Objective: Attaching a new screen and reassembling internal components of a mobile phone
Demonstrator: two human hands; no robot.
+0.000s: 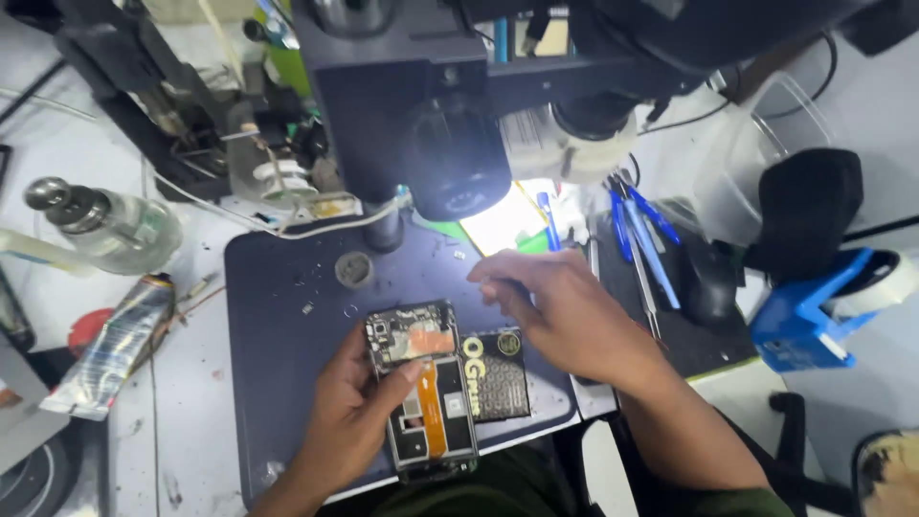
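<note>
Big black metal microscope [450, 105] hangs over your dark blue rubbery work mat [278, 316], which is scuffed and dotted with small screws. Clear glass bottle with a metal pump top [105, 225] lies left of the mat, liquid inside. Crumpled silver metal tube [110, 349] sits below it. Blue plastic tape dispenser [809, 321] is far right, holding a pale tape roll.

Your left hand [349, 426] grips the opened black smartphone with the orange flex ribbon [421, 388] at the mat's near edge, thumb pressed on its middle. Black rectangular battery [496, 373] lies touching the phone's right side. Your right hand [565, 311] hovers above the battery, fingers curled together; can't tell if they pinch anything.
</note>
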